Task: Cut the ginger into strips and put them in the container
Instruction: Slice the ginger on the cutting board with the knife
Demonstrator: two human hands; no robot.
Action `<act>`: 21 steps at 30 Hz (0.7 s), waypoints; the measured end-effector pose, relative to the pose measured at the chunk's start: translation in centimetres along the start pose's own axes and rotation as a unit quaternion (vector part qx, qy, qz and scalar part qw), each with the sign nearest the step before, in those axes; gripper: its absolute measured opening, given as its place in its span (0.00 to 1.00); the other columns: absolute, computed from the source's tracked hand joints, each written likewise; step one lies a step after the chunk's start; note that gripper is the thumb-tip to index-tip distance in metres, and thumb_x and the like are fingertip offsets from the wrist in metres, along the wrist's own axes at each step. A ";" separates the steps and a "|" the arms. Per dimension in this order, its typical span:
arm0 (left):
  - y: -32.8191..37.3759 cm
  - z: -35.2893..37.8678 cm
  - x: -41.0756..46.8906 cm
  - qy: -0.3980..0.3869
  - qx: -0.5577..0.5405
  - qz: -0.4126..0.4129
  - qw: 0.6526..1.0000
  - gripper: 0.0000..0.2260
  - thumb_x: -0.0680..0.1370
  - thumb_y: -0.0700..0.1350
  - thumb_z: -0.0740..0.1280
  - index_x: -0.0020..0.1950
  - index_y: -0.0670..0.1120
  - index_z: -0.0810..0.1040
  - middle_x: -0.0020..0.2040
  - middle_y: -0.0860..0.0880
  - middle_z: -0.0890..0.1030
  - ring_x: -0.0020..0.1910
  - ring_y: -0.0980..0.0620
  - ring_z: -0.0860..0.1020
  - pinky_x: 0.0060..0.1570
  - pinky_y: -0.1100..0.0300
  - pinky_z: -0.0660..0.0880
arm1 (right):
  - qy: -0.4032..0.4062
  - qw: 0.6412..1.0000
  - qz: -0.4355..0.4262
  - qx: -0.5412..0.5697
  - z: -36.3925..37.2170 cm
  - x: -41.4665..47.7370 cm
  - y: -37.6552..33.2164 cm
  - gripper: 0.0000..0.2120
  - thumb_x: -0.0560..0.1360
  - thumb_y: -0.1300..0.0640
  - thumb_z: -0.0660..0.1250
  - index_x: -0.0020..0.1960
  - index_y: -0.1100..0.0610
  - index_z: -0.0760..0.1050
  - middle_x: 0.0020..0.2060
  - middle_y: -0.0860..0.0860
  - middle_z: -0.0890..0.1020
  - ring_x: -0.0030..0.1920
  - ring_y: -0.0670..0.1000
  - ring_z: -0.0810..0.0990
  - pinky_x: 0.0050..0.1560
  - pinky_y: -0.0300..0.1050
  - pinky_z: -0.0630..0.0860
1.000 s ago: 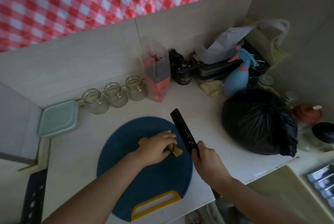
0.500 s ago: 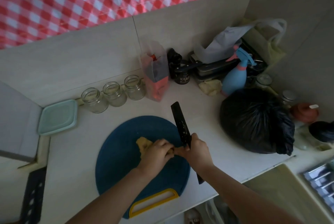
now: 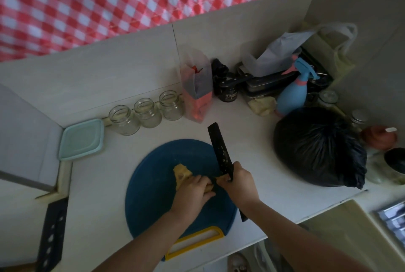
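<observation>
Head view gives us both arms over a round blue chopping board (image 3: 153, 195) on the pale tabletop (image 3: 98, 206). Our left grip (image 3: 192, 192) curls its fingers over the ginger (image 3: 180, 173), pinning it to the board; a pale yellow lump juts out just beyond the knuckles. Our right grip (image 3: 238, 181), just beside the left, is wrapped round the handle of a black knife (image 3: 219, 148), whose blade points away from it with pale bits stuck to it. Well left of and beyond the left grip sits the container (image 3: 82, 139), a pale green box with its lid on, so we cannot tell its contents. Beyond both grips stand three open glass jars (image 3: 148, 112) and a clear bag (image 3: 197, 94) holding something red and dark. Right of the right grip lies a knotted black bag (image 3: 317, 146).
</observation>
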State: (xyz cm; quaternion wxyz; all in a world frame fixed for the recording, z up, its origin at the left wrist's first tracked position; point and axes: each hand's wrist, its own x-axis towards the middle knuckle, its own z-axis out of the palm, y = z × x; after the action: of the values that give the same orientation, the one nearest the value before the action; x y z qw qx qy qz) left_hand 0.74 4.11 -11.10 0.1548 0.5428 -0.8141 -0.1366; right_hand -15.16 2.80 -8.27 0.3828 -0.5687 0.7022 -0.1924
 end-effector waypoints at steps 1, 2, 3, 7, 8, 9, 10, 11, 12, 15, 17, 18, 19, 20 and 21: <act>0.2 -0.2 0.6 0.009 0.010 -0.010 1.000 0.13 0.62 0.48 0.80 0.40 0.46 0.79 0.34 0.51 0.79 0.33 0.54 0.78 0.32 0.64 0.73 | -0.001 1.000 -0.009 -0.005 -0.1 0.4 -0.3 0.10 0.75 0.54 0.68 0.49 0.57 0.68 0.36 0.46 0.74 0.35 0.44 0.72 0.28 0.33 0.66; 0.4 -0.5 1.4 0.015 0.021 -0.016 1.000 0.14 0.61 0.47 0.80 0.38 0.46 0.79 0.33 0.51 0.79 0.32 0.54 0.77 0.32 0.63 0.72 | -0.002 1.000 -0.017 -0.011 -0.3 1.0 -0.8 0.10 0.75 0.54 0.68 0.49 0.58 0.68 0.37 0.47 0.74 0.35 0.45 0.73 0.28 0.34 0.66; 0.6 -0.8 2.2 0.021 0.036 -0.025 0.999 0.13 0.62 0.47 0.80 0.39 0.46 0.78 0.33 0.50 0.79 0.33 0.53 0.78 0.33 0.62 0.72 | -0.004 1.000 -0.022 -0.015 -0.5 1.6 -1.2 0.11 0.75 0.54 0.68 0.49 0.59 0.68 0.37 0.49 0.75 0.35 0.46 0.73 0.28 0.35 0.66; -0.5 -1.7 5.2 -0.023 0.109 -0.053 0.992 0.14 0.76 0.55 0.66 0.54 0.47 0.78 0.50 0.49 0.81 0.51 0.50 0.76 0.53 0.60 0.62 | -0.042 0.999 -0.018 -0.027 -1.5 3.6 -2.3 0.15 0.73 0.52 0.70 0.50 0.59 0.69 0.38 0.49 0.74 0.37 0.48 0.73 0.27 0.35 0.63; -1.1 -1.9 5.7 -0.039 0.099 -0.055 0.993 0.17 0.76 0.57 0.64 0.57 0.47 0.77 0.53 0.49 0.80 0.54 0.50 0.75 0.55 0.60 0.61 | -0.052 0.998 -0.017 -0.034 -1.8 3.8 -2.2 0.15 0.73 0.51 0.71 0.50 0.59 0.69 0.37 0.48 0.74 0.37 0.48 0.74 0.26 0.35 0.63; -1.5 -2.2 6.0 -0.049 0.076 -0.062 0.994 0.20 0.76 0.59 0.63 0.60 0.47 0.76 0.56 0.49 0.79 0.58 0.50 0.74 0.58 0.60 0.60 | -0.060 0.997 -0.016 -0.039 -2.0 3.9 -2.1 0.16 0.73 0.49 0.70 0.50 0.58 0.69 0.37 0.48 0.74 0.36 0.48 0.74 0.26 0.35 0.64; -1.8 -2.5 6.0 -0.043 0.055 -0.072 0.995 0.22 0.77 0.60 0.62 0.63 0.47 0.75 0.59 0.48 0.78 0.60 0.49 0.72 0.60 0.59 0.59 | -0.064 0.997 -0.018 -0.044 -2.1 3.9 -1.9 0.15 0.74 0.48 0.69 0.51 0.58 0.70 0.37 0.48 0.74 0.34 0.47 0.74 0.26 0.35 0.65; -2.1 -2.9 5.7 -0.030 0.044 -0.085 0.995 0.22 0.77 0.60 0.60 0.64 0.47 0.74 0.61 0.48 0.76 0.62 0.49 0.71 0.60 0.58 0.59 | -0.064 0.996 -0.024 -0.052 -2.3 3.8 -1.8 0.14 0.76 0.47 0.67 0.51 0.58 0.70 0.37 0.49 0.74 0.33 0.47 0.74 0.26 0.35 0.66; -2.3 -3.3 5.3 -0.010 0.038 -0.098 0.994 0.22 0.78 0.60 0.60 0.66 0.47 0.72 0.62 0.47 0.75 0.62 0.49 0.70 0.61 0.57 0.61 | -0.061 0.996 -0.030 -0.063 -2.4 3.7 -1.6 0.14 0.78 0.47 0.64 0.51 0.58 0.70 0.37 0.49 0.75 0.32 0.46 0.73 0.26 0.36 0.66; -3.3 -3.8 2.8 -0.001 0.033 -0.152 0.988 0.28 0.74 0.62 0.64 0.69 0.49 0.68 0.64 0.46 0.69 0.62 0.47 0.69 0.59 0.55 0.68 | -0.036 0.994 -0.047 -0.092 -3.0 2.9 -1.8 0.13 0.80 0.49 0.60 0.51 0.60 0.70 0.37 0.50 0.74 0.32 0.45 0.71 0.26 0.35 0.64; -3.6 -3.8 1.3 -0.026 0.009 -0.189 0.982 0.31 0.71 0.63 0.67 0.69 0.50 0.67 0.64 0.47 0.67 0.62 0.48 0.68 0.59 0.56 0.70 | -0.009 0.994 -0.051 -0.099 -3.3 2.3 -2.1 0.13 0.80 0.50 0.60 0.50 0.60 0.69 0.34 0.49 0.72 0.30 0.44 0.70 0.23 0.34 0.61; -3.7 -3.6 0.8 -0.035 -0.016 -0.203 0.978 0.30 0.71 0.62 0.68 0.68 0.50 0.68 0.63 0.47 0.66 0.62 0.48 0.67 0.59 0.58 0.70 | 0.002 0.993 -0.052 -0.102 -3.4 1.9 -2.3 0.13 0.80 0.50 0.60 0.49 0.60 0.69 0.33 0.48 0.72 0.30 0.44 0.70 0.22 0.34 0.60; -3.6 -3.4 0.4 -0.039 -0.048 -0.213 0.975 0.28 0.72 0.60 0.69 0.67 0.50 0.69 0.62 0.47 0.67 0.62 0.49 0.67 0.59 0.60 0.69 | 0.010 0.993 -0.054 -0.103 -3.5 1.4 -2.5 0.12 0.80 0.50 0.60 0.48 0.59 0.69 0.33 0.48 0.71 0.29 0.44 0.70 0.22 0.34 0.60; -3.4 -3.3 0.3 -0.038 -0.079 -0.218 0.972 0.26 0.72 0.58 0.69 0.67 0.50 0.69 0.61 0.47 0.68 0.62 0.49 0.67 0.59 0.62 0.68 | 0.014 0.993 -0.058 -0.100 -3.5 0.9 -2.6 0.12 0.79 0.50 0.61 0.46 0.59 0.68 0.33 0.48 0.72 0.29 0.44 0.70 0.21 0.34 0.59; -3.2 -3.2 0.2 -0.035 -0.106 -0.219 0.969 0.26 0.73 0.55 0.70 0.68 0.49 0.69 0.61 0.47 0.69 0.62 0.49 0.67 0.59 0.63 0.67 | 0.013 0.993 -0.062 -0.101 -3.5 0.4 -2.8 0.12 0.79 0.50 0.61 0.45 0.58 0.67 0.33 0.49 0.72 0.29 0.44 0.70 0.21 0.34 0.60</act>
State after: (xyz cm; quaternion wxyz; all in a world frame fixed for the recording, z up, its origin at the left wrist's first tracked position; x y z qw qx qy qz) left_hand 4.64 2.55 -9.37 0.1491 0.6831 -0.6612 -0.2720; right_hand -16.01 1.05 -4.26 0.3016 -0.6441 0.6864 -0.1518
